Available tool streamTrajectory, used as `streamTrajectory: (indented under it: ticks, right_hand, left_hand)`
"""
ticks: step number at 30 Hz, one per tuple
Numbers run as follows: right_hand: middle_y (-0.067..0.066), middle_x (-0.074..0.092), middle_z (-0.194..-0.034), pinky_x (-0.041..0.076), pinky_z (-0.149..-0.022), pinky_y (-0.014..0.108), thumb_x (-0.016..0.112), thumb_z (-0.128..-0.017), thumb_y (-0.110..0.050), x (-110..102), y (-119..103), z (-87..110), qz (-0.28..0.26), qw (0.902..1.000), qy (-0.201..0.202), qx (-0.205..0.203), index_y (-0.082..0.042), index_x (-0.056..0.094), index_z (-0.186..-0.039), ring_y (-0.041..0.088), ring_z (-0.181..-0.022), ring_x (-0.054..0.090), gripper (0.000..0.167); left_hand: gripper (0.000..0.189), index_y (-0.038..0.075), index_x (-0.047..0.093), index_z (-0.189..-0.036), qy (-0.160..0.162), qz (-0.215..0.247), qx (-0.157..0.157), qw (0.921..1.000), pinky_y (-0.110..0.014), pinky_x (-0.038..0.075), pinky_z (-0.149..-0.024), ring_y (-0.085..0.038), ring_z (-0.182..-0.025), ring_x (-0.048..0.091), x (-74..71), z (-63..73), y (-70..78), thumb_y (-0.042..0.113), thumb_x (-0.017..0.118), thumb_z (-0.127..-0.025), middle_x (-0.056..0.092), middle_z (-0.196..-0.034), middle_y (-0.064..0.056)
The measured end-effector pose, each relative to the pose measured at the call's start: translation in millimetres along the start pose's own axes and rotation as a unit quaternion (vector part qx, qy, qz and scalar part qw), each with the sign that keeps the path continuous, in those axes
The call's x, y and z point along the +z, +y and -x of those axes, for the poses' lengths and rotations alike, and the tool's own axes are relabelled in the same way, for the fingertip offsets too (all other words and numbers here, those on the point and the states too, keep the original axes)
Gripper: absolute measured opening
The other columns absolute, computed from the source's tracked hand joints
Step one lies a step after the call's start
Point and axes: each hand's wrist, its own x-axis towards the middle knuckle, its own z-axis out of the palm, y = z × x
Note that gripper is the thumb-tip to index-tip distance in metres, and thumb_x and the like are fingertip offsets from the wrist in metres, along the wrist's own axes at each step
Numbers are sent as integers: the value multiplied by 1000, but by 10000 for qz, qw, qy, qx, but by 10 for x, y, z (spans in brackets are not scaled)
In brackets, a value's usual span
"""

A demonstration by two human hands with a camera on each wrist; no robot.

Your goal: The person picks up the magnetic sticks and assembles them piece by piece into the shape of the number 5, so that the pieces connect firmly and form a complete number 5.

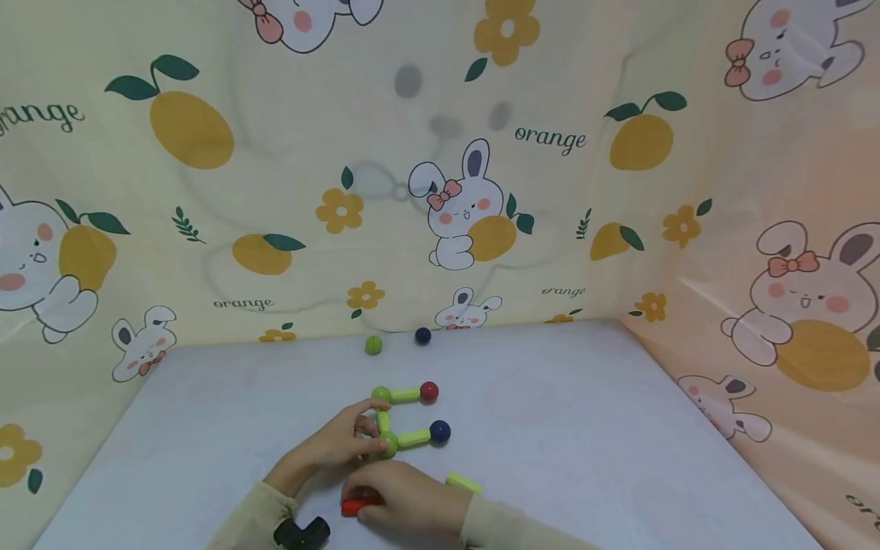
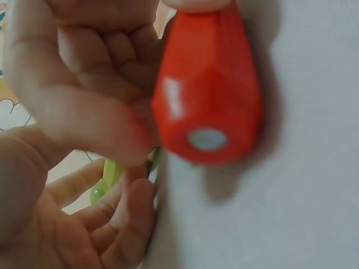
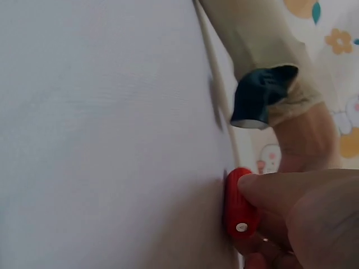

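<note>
My left hand [image 1: 341, 438] pinches the left side of a magnetic-stick frame, its fingertips at the upper green ball [image 1: 381, 394] and the lower green ball [image 1: 388, 446]. A short green rod [image 1: 383, 421] joins those two balls. From the upper one a green rod [image 1: 406, 395] runs right to a red ball [image 1: 429, 393]; from the lower one another green rod [image 1: 415, 438] reaches a dark blue ball [image 1: 440, 432]. Nearer the front, my right hand [image 1: 412, 493] grips a red magnetic rod [image 1: 354, 507] close over the table. In the left wrist view the red rod [image 2: 210, 95] shows a silver disc at its end.
A loose yellow-green rod [image 1: 464, 482] lies just beyond the right wrist. At the table's back edge sit a loose green ball [image 1: 373, 345] and a dark blue ball [image 1: 422, 336]. A patterned curtain [image 1: 550, 198] rises behind the white table [image 1: 584, 443]. A black device [image 1: 302, 532] is on the left wrist.
</note>
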Motion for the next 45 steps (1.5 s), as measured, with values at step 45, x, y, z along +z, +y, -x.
streamTrajectory:
  ticks: [45]
  right_hand:
    - [8,78,-94,55,-68,24,75,-90,-16,-753,852,567,-2856,9125,1437,2552,-1,75,-114,11,-73,63,27]
  left_hand:
    - [62,14,44,-151,1071,-264,-715,9913,-28,47,-57,-15,-64,55,-8,-77,-91,16,69,-94,63,-108,-10]
